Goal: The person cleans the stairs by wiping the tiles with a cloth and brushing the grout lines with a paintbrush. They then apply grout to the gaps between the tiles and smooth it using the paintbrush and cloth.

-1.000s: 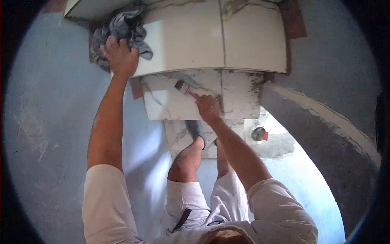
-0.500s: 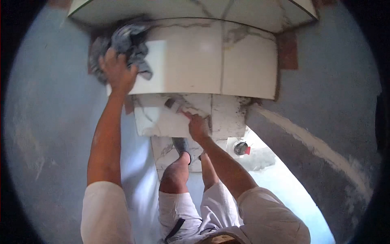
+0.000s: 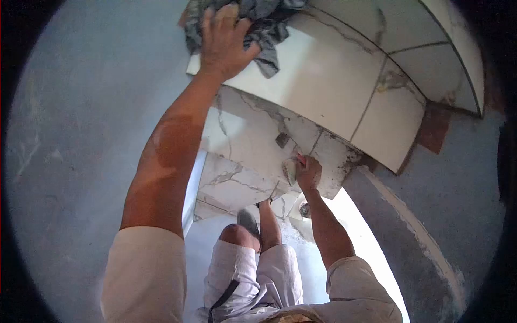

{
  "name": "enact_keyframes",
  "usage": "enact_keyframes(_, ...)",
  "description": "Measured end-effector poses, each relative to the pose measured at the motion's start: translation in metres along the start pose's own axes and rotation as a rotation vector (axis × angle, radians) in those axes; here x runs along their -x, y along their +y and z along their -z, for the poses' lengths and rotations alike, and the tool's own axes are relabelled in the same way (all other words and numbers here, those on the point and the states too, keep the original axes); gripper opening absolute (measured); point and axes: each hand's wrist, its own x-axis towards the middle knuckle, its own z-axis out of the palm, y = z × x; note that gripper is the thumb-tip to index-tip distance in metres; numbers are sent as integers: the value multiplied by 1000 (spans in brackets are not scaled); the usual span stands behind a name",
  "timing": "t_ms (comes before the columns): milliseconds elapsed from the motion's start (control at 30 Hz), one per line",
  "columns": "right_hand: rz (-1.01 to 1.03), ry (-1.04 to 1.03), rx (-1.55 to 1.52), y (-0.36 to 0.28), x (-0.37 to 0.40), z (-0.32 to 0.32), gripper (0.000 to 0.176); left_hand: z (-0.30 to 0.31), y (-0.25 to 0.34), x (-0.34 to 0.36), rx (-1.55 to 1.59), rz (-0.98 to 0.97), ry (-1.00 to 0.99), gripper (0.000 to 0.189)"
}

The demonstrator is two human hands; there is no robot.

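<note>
On gray cloth rests the splayed left hand.

- Left wall: blue, pale scuff marks.
- Right wall: blue-grey.
- Strip: pale, rough-edged; runs diagonally across the right wall.
- Patch: reddish-brown, above the strip.
- Round object: dark; details indistinct.

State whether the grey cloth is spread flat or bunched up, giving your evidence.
Bunched up: the grey cloth shows crumpled, overlapping folds under and beside the left hand.
</note>
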Motion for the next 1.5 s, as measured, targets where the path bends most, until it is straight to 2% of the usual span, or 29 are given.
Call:
enact_keyframes(33, 29, 11, 50, 6, 0, -2, 29, 2, 1, -1, 2, 1, -3, 47)
enact_keyframes(67, 160, 105, 67, 13, 3, -2, 24, 4, 5, -3, 10, -20, 120, 38)
enact_keyframes(167, 209, 121, 36, 32, -3, 17, 16, 8, 7, 2, 78, 22, 20, 48)
enact_keyframes(233, 198, 156, 118, 53, 4, 21, 18, 8, 14, 7, 25, 39, 84, 45)
enact_keyframes(300, 197, 212, 195, 69, -6, 17, 20, 13, 34, 31, 45, 24, 331, 29)
enact_keyframes(333, 229, 236, 233, 76, -4, 14, 22, 38, 62, 54, 99, 68, 415, 19)
enact_keyframes(367, 259, 253, 272, 80, -2, 9, 24, 61, 96, 90, 139, 173, 413, 21)
enact_keyframes(433, 240, 267, 312, 69, -3, 5, 18, 105, 148, 165, 280, 340, 352, 24)
enact_keyframes(500, 366, 335, 400, 79, -4, 3, 17, 134, 186, 223, 403, 524, 269, 28)
enact_keyframes(533, 464, 405, 277, 75, -5, 7, 13, 138, 198, 233, 433, 753, 226, 29)
enact_keyframes(567, 473, 402, 282, 71, -5, 9, 13, 126, 198, 250, 433, 762, 231, 29)
enact_keyframes(633, 367, 338, 243, 60, -4, 13, 11, 98, 195, 290, 390, 997, 79, 29)
enact_keyframes(767, 295, 290, 291, 72, -2, 5, 24, 20, 141, 255, 199, 876, 111, 33)
enact_keyframes(833, 323, 431, 276, 73, -2, 0, 25, -19, 113, 228, 207, 769, 120, 37)
enact_keyframes(900, 320, 354, 285, 72, 1, 8, 25, -48, 89, 211, 101, 489, -133, 41)
enact_keyframes(933, 303, 281, 299, 72, -2, 9, 25, -54, 81, 210, 94, 492, -123, 41)
enact_keyframes(1000, 335, 336, 289, 73, -4, 6, 27, -59, 70, 218, 0, 291, -230, 41)
enact_keyframes(1033, 351, 393, 281, 72, -2, 5, 29, -47, 62, 208, -1, 297, -233, 41)
enact_keyframes(1100, 292, 310, 284, 68, 0, 9, 30, -31, 44, 185, 20, 524, -855, 47)
enact_keyframes(1133, 234, 231, 286, 66, -2, 11, 31, -36, 42, 184, 19, 527, -850, 47)
enact_keyframes(1200, 279, 294, 230, 67, -3, 8, 29, -38, 43, 184, -123, 535, -668, 37)
enact_keyframes(1267, 317, 357, 178, 71, -1, 4, 28, -39, 38, 177, -136, 549, -743, 35)
enact_keyframes(1333, 228, 378, 321, 68, -2, 4, 26, -35, 44, 182, -151, 570, -811, 32)
enact_keyframes(1400, 219, 313, 292, 67, -3, 9, 26, -19, 48, 216, -171, 722, -678, 27)
enact_keyframes(1433, 203, 248, 262, 67, -2, 10, 27, -6, 56, 250, -228, 686, -630, 21)
enact_keyframes(1467, 198, 254, 248, 68, -3, 10, 27, 17, 66, 284, -131, 745, -566, 20)
enact_keyframes(1500, 256, 284, 239, 69, -3, 10, 27, 35, 67, 325, -65, 750, -763, 20)
